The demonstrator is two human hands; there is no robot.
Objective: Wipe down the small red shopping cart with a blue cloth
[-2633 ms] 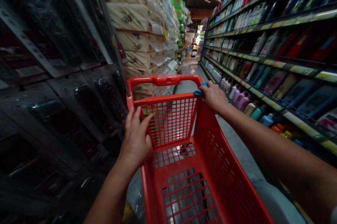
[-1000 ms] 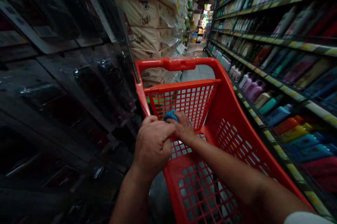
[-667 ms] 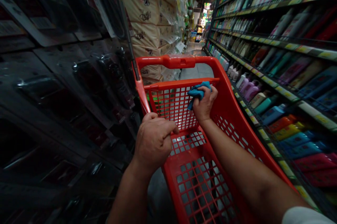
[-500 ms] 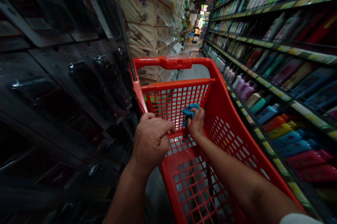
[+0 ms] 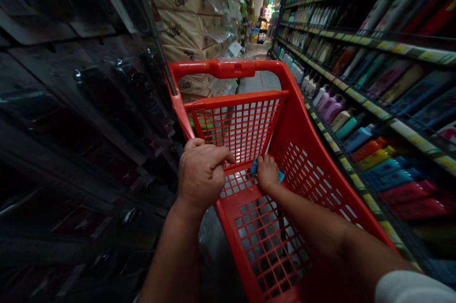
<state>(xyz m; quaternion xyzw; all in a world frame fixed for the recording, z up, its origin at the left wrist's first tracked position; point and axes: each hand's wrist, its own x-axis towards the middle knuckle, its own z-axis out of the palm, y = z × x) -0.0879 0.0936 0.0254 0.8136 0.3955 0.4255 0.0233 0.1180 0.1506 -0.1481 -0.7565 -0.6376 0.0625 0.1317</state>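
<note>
A red plastic shopping cart with grid walls fills the middle of the head view. My left hand is closed around the cart's left rim, with the index finger crooked over the inside. Down inside the basket, my right hand presses a blue cloth against the inner surface near the far right corner. Most of the cloth is hidden under the palm and fingers. Beyond both hands stand the cart's grid flap and its handle bar.
Shelves of bottles run close along the right side. Packaged goods hang on the left, dark and blurred. Stacked beige wrapped packs stand beyond the cart's left side. The aisle floor leads away past the handle.
My right hand has moved down with the blue cloth, from against the grid flap to the basket's lower corner. My left hand keeps its hold on the rim. The view has tilted slightly downward.
</note>
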